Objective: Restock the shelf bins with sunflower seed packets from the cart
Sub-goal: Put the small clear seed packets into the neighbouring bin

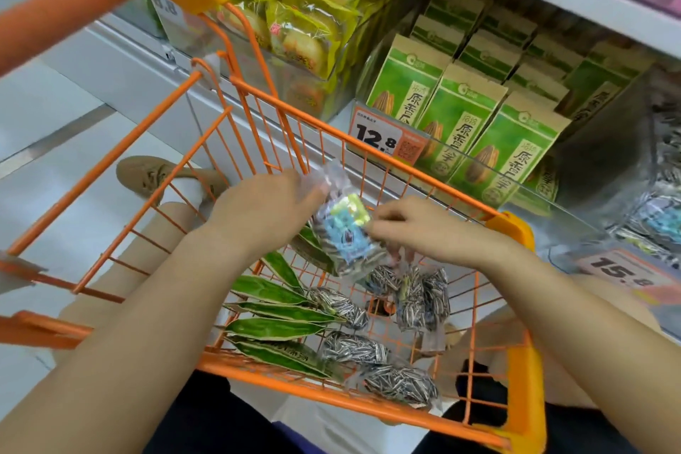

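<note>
Over the orange wire cart (372,146), a clear packet of striped sunflower seeds (342,228) with a blue and yellow label is held between both hands. My left hand (265,206) grips its upper edge. My right hand (412,228) pinches its right side. Several more clear seed packets (401,383) and green seed packets (272,328) lie in the cart's bottom. On the shelf at the right, a clear bin (663,217) holds similar clear seed packets.
Green boxed seed packs (457,125) fill the shelf bin behind the cart, with a 12.8 price tag (383,138). Yellow pastry bags (306,11) sit to their left. A 15.8 price tag (622,271) hangs at the right. The cart's orange handle (66,4) crosses the upper left.
</note>
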`<state>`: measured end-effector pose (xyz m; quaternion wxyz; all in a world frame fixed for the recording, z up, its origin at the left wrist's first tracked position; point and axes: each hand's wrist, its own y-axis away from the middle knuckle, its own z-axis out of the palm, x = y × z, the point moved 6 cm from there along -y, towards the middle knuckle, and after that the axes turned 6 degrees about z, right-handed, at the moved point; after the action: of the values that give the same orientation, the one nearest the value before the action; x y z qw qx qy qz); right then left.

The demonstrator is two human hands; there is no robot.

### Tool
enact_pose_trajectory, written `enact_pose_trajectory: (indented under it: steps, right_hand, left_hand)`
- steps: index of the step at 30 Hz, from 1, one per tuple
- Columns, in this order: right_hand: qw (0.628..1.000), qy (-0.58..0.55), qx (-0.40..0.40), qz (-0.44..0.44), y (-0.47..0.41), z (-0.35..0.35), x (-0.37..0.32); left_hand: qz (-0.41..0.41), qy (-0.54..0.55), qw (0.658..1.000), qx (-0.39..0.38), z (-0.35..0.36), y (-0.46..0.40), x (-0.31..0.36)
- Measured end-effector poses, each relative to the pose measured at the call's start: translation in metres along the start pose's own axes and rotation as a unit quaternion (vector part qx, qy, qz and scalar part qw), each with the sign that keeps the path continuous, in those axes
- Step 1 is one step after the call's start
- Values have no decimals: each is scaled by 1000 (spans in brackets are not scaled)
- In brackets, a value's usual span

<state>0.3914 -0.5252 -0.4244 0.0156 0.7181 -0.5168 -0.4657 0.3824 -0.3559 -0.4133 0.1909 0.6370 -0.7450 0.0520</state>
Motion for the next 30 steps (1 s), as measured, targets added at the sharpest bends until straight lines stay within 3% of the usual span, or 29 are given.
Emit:
enact_pose_trajectory:
  steps: [2, 4, 6, 11, 14, 16, 20, 26, 30]
  right_hand:
    - [991, -135, 4, -7, 5, -5, 1]
    - [975, -220, -17, -16, 6, -1, -2]
    - [977, -206, -49, -20, 5, 9, -9]
    - [995, 67, -70, -4, -10, 30, -18]
    - [934, 346, -87, 0, -25, 60, -4]
    - [890, 435, -131, 22, -29, 84, 12]
    - [865, 464, -186, 46, -29, 106, 34]
    - [907, 369, -194, 66, -35, 106, 51]
    - [896, 410, -168, 37, -33, 111, 46]
  left_hand:
    - [-37, 187, 981, 46, -6, -1, -3]
    - [-74, 369, 924, 61, -6, -4, -8]
    - [-112, 467, 875, 63, -2, -4, -15]
    - [-121, 400, 886, 198, -13, -2, -34]
    - [-133, 366, 881, 268, -26, 4, -39]
    - [-127, 385, 865, 294, -30, 7, -40]
    - [-117, 353, 877, 304, -32, 7, -38]
    - [-109, 320, 892, 299, -33, 5, -35]
    - [-111, 304, 898, 299, -34, 7, -33]
